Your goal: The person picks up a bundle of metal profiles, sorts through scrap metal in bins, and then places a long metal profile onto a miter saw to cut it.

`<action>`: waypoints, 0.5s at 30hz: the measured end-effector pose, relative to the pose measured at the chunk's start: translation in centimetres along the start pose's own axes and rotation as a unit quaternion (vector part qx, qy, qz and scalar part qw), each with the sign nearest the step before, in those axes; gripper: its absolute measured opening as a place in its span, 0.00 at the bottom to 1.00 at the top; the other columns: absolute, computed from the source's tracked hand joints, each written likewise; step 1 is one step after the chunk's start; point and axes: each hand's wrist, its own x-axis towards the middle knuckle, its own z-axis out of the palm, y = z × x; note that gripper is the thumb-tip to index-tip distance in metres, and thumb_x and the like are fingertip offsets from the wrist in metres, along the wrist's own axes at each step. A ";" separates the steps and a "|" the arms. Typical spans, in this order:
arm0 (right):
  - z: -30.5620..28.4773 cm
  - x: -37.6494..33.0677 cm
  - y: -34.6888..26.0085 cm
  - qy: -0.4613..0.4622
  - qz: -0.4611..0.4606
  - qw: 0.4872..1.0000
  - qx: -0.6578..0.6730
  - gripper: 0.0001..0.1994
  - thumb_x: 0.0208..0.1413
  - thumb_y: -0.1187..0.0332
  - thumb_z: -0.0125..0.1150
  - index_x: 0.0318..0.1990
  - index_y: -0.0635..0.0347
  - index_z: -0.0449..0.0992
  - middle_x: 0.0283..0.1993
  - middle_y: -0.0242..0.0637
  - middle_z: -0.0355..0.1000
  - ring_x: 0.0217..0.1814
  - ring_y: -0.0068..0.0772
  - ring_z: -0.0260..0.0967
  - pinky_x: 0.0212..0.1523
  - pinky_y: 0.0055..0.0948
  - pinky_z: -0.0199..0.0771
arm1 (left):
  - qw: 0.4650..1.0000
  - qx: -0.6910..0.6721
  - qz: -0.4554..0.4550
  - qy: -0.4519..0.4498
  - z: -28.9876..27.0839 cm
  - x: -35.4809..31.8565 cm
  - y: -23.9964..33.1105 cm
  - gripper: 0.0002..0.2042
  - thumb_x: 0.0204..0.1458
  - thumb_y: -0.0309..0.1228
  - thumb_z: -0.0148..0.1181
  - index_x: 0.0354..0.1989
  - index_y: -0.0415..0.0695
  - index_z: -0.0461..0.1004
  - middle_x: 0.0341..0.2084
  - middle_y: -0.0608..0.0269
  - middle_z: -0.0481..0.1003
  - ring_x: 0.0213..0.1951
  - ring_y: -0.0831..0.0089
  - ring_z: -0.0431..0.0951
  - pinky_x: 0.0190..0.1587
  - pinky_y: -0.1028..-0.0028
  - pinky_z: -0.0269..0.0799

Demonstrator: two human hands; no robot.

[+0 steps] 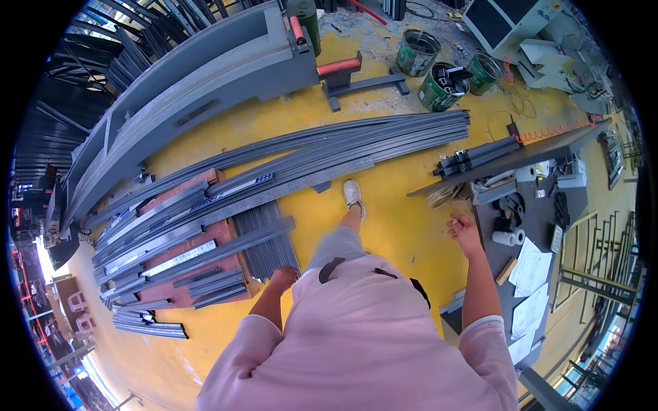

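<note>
— What is the right hand [465, 229] doing?
— It is closed on a small coil of thin wire [444, 197], at the near-left corner of the grey surface [541, 147]. The coil hangs just off the corner, above the yellow floor [397, 226]. Which way the wire runs, I cannot tell; it is too thin.

— And the left hand [283, 277]?
— It is curled almost into a fist and holds nothing. It hangs by the person's hip, near the stack of short grey bars [271, 243].

— What lies beyond?
— A long bundle of grey metal strips [322, 154] on the floor, its long axis from lower left to upper right. One white shoe [352, 194] stands just beside it.

— Any containers?
— Three green buckets [439, 88] at the top. The middle one holds dark metal pieces; about the others I cannot tell.
</note>
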 end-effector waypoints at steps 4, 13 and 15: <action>1.6 9.5 -5.9 -0.020 -0.031 0.999 -0.005 0.15 0.61 0.67 0.50 0.54 0.58 0.71 0.38 0.30 0.74 0.33 0.20 0.68 0.34 0.22 0.67 | 0.990 0.026 0.110 0.087 -4.3 8.2 4.7 0.10 0.44 0.33 0.56 0.32 0.41 0.77 0.34 0.53 0.78 0.37 0.54 0.79 0.38 0.62 0.76; -4.9 18.1 0.0 0.061 0.070 0.991 -0.091 0.17 0.52 0.65 0.58 0.49 0.60 0.76 0.42 0.42 0.76 0.42 0.35 0.74 0.41 0.32 0.72 | 0.926 -0.324 -0.108 0.164 -29.7 22.6 12.2 0.10 0.52 0.31 0.53 0.40 0.43 0.77 0.27 0.58 0.79 0.30 0.72 0.79 0.33 0.71 0.73; -6.9 19.4 3.6 0.065 0.052 0.989 -0.125 0.17 0.50 0.65 0.60 0.47 0.60 0.77 0.42 0.46 0.77 0.43 0.40 0.75 0.43 0.34 0.73 | 0.891 -0.396 -0.118 0.187 -34.7 24.6 14.3 0.10 0.53 0.31 0.53 0.40 0.42 0.76 0.25 0.60 0.78 0.29 0.74 0.78 0.32 0.74 0.72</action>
